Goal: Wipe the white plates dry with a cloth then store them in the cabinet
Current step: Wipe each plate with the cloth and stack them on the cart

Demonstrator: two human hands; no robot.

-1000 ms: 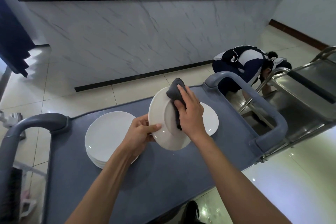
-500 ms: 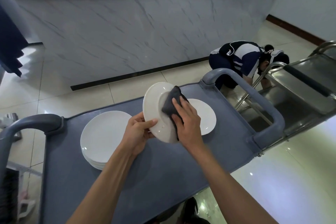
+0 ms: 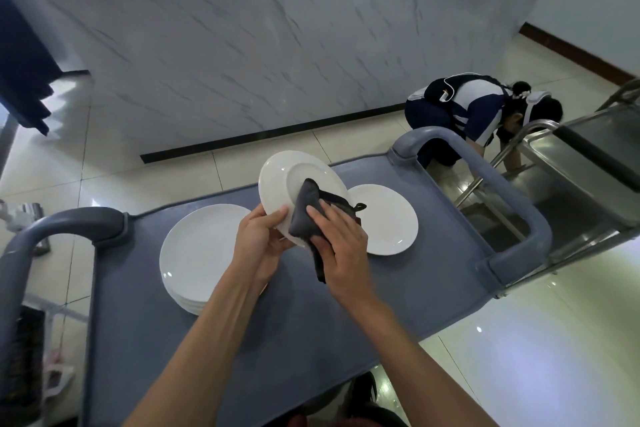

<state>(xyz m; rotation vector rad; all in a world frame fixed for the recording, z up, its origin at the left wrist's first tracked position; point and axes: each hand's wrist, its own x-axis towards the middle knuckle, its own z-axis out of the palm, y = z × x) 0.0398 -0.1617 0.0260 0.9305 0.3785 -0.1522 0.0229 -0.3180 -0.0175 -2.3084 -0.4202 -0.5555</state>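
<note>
The tilted white plate [image 3: 287, 180], held above the grey cart [image 3: 242, 340], is pinched at its lower rim by the left hand [image 3: 258, 243]. The right hand [image 3: 341, 246] presses the dark cloth [image 3: 310, 215], which has slid from the upper rim down to the lower edge, so wiping looks nearly finished. A stack of plates [image 3: 197, 253] waits left, a single plate [image 3: 388, 218] right.

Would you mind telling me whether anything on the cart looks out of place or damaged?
Nothing stands out. The left hand holds a tilted plate while the right hand presses the grey cloth on it; the stack and single plate lie flat, unchipped.
</note>
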